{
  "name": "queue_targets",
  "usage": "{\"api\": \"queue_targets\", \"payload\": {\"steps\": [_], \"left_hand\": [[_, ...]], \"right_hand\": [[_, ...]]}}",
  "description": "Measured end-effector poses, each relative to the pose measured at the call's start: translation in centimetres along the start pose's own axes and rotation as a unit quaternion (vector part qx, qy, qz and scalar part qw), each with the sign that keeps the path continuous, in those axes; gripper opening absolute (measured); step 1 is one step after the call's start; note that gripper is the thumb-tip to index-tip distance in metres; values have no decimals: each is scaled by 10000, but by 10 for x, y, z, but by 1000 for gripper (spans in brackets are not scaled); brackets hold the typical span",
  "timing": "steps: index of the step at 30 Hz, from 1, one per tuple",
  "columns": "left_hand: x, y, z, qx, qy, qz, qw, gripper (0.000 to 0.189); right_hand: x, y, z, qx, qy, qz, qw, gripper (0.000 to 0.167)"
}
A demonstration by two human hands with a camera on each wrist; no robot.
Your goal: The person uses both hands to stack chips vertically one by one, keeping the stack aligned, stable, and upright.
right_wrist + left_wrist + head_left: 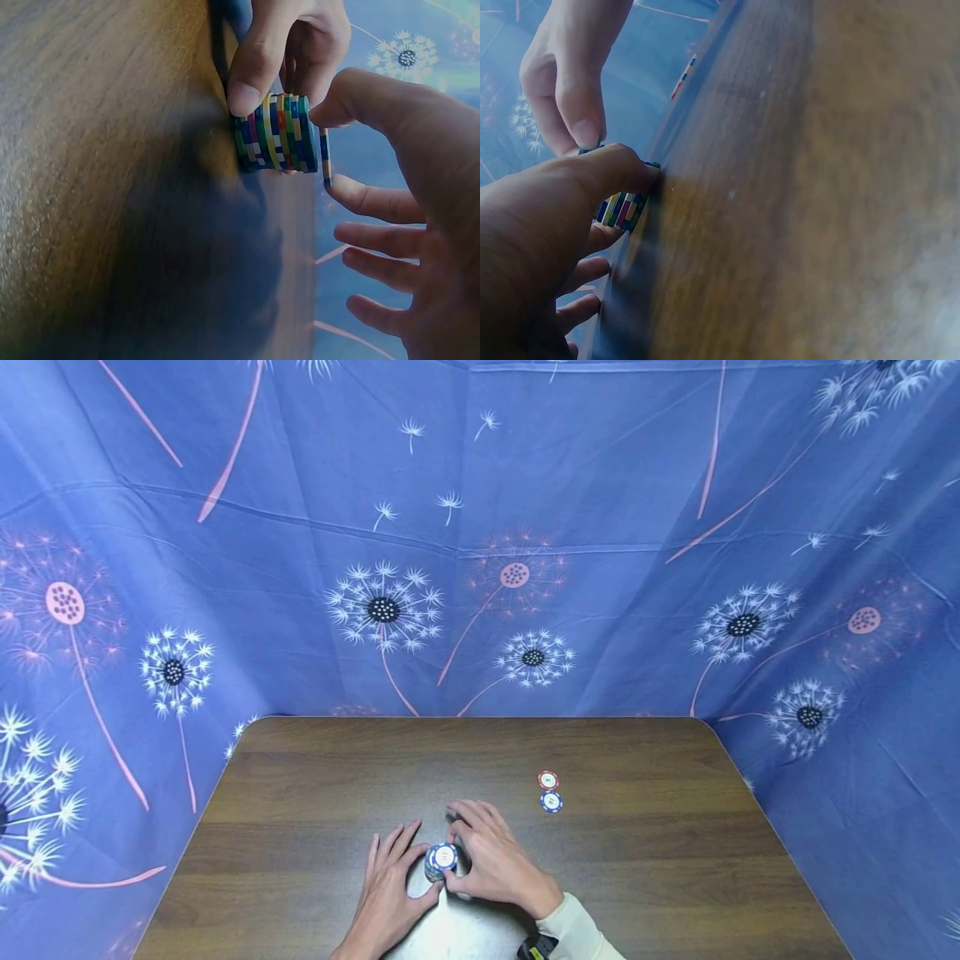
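Near the front of the table, a stack of poker chips (274,135) in mixed colours stands upright. My left hand (392,883) grips it low between thumb and forefinger, the other fingers spread out behind. Just above the top of the stack, my right hand (493,863) pinches a blue-and-white poker chip (445,857) by its edges. In the right wrist view, a narrow gap shows between this chip and the stack, and the remaining right fingers extend away from it. From the left wrist, the left thumb (619,169) covers much of the stack.
Farther back and to the right on the wooden table (637,860) lie a red-and-white chip (548,780) and a blue-and-white chip (551,802), side by side. A blue dandelion-print cloth (600,485) hangs behind the table and along its sides.
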State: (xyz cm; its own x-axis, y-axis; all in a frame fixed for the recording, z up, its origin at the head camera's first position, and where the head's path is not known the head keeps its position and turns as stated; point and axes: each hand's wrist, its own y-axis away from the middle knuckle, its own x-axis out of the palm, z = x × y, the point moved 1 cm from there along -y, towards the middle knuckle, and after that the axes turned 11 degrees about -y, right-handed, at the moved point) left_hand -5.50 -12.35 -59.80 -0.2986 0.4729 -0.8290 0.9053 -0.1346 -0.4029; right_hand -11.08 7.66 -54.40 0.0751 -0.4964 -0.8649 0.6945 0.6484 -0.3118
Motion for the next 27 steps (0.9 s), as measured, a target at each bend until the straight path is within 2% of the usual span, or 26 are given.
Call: {"api": "queue_targets", "payload": {"steps": [7,12,15,20,27], "left_hand": [[-1,-2,0,-98,-28,194,9998,50],[-2,-2,0,-100,-17,184,9998,50],[-2,-2,1,-98,-43,167,9998,49],[-2,-2,1,-111,-76,136,9998,50],[-2,-2,1,-165,-11,232,9996,49]], "right_hand": [[3,-2,1,142,-34,104,9998,39],[-1,-1,0,267,-474,93,9985,34],[-3,-1,-4,340,-647,-5,9973,25],[-4,0,-11,387,-467,-28,9982,11],[1,0,-11,389,-334,299,9982,12]]}}
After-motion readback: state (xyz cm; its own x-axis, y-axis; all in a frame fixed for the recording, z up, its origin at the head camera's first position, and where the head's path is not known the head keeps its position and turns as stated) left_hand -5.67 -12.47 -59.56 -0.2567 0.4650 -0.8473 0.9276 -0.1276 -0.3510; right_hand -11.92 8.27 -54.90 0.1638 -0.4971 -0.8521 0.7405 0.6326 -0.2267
